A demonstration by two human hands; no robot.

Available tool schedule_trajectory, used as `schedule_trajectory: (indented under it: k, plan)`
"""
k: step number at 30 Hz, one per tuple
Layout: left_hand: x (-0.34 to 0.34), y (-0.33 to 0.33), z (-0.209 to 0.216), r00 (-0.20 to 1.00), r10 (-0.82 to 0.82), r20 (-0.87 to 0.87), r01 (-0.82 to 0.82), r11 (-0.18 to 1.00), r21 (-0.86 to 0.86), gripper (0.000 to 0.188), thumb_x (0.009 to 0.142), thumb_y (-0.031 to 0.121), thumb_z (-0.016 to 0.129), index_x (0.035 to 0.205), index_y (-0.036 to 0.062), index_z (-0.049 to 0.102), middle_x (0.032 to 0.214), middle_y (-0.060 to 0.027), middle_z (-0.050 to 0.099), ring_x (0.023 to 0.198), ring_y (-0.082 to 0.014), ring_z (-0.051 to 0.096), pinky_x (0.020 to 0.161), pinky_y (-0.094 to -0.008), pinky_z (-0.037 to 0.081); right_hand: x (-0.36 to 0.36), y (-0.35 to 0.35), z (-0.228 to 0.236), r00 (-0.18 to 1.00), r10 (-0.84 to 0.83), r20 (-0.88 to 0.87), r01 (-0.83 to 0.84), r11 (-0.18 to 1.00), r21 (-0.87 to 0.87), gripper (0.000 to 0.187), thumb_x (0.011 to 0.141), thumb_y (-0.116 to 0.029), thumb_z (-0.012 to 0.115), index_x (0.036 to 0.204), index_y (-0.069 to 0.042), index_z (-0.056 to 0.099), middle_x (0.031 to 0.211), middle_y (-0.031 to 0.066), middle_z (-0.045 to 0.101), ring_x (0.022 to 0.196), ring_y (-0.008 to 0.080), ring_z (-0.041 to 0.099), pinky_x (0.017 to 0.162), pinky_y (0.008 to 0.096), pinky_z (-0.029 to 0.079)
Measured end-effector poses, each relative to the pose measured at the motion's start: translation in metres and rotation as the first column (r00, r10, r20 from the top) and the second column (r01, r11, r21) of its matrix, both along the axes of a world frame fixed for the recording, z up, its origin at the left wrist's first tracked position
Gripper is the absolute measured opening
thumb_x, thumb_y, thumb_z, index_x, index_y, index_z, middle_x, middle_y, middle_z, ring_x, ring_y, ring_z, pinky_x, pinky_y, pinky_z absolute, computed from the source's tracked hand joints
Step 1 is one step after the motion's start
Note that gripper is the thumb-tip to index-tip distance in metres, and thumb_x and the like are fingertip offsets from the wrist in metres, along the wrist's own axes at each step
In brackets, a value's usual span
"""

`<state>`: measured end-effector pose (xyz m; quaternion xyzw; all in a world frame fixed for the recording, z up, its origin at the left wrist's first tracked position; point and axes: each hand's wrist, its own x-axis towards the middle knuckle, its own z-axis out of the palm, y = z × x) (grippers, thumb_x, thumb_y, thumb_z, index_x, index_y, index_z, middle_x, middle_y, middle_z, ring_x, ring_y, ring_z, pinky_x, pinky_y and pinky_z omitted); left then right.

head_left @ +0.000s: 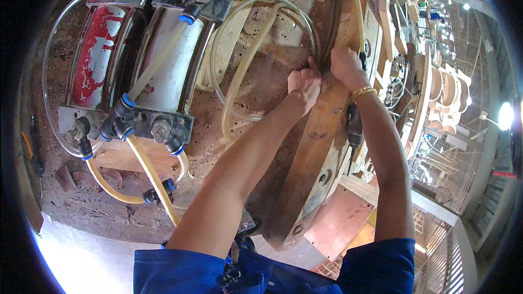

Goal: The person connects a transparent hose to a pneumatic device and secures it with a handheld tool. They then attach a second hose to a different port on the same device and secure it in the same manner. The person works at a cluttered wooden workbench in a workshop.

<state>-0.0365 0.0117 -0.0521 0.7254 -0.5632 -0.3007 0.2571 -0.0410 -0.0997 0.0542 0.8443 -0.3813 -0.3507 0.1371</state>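
The left hand (pixel 306 84) reaches to the seam between the brown board (pixel 207 114) and the long wooden beam (pixel 321 141), its index finger stretched forward and the others folded inward; whether it pinches anything is hidden. The right hand (pixel 347 68) sits just beside it at the beam, fingers curled down, and I cannot tell whether they grip something or only press the wood. Being so near each other, the hands are probably placed to work on one spot from two sides. The beam lies beneath the right hand and to the right of the left one, slanting toward the wearer. A clear looped tube (pixel 212 57) bends round to just beside the left index finger; contact is unclear. Left of the hands, well apart, a red-and-silver cylinder (pixel 101 57) and a silver cylinder (pixel 177 57) lie side by side, their tubes seated in blue-collared fittings, presumably so that air stays sealed in. A dark driver-like tool (pixel 355 125) stands bit downward by the beam, partly behind the right forearm, perhaps parked within easy reach.
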Motion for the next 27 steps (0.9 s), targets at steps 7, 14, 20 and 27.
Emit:
schedule_trajectory:
  k: [7,14,20,27]
  plan:
    - [0.034,0.007,0.035,0.995,-0.094,-0.014,0.094,0.995,-0.031,0.028,0.079,0.009,0.062,0.104,-0.0036,0.057,0.088,-0.0127,0.071,0.085,-0.0262,0.07,0.063,-0.0391,0.054,0.007,-0.031,0.0,0.981,-0.192,-0.01,0.191,0.969,0.157,0.02,0.078,-0.009,0.057,0.087,0.0,0.073,0.091,0.0227,0.069,0.095,0.0354,0.068,0.086,0.0425,0.053]
    - [0.04,0.001,0.032,0.989,-0.15,-0.012,0.149,0.988,-0.045,0.014,0.075,0.008,0.067,0.089,0.0065,0.071,0.091,-0.0134,0.072,0.091,-0.0291,0.07,0.073,-0.0409,0.056,-0.01,-0.056,-0.029,0.981,-0.11,0.159,0.011,0.852,0.524,0.02,0.084,-0.012,0.058,0.07,0.002,0.064,0.059,0.0085,0.056,0.052,0.0193,0.053,0.048,0.0329,0.04]
    - [0.053,0.0,0.038,0.952,-0.304,0.025,0.305,0.951,-0.044,0.015,0.081,0.01,0.062,0.091,0.0085,0.073,0.094,-0.0113,0.072,0.092,-0.029,0.07,0.076,-0.0406,0.056,-0.011,-0.045,-0.042,0.794,-0.544,0.272,0.344,0.771,0.536,0.024,0.088,-0.011,0.054,0.07,0.004,0.06,0.056,0.0098,0.053,0.047,0.0196,0.051,0.045,0.0346,0.04]
    - [0.045,-0.004,0.032,0.976,-0.213,-0.044,0.212,0.977,-0.039,0.016,0.084,0.01,0.059,0.094,0.0068,0.071,0.094,-0.013,0.072,0.09,-0.0289,0.071,0.074,-0.0413,0.056,-0.022,-0.008,-0.04,0.921,0.058,0.385,-0.117,0.984,0.131,0.016,0.079,-0.007,0.056,0.082,0.0,0.07,0.088,0.0193,0.069,0.087,0.036,0.067,0.078,0.0421,0.054]
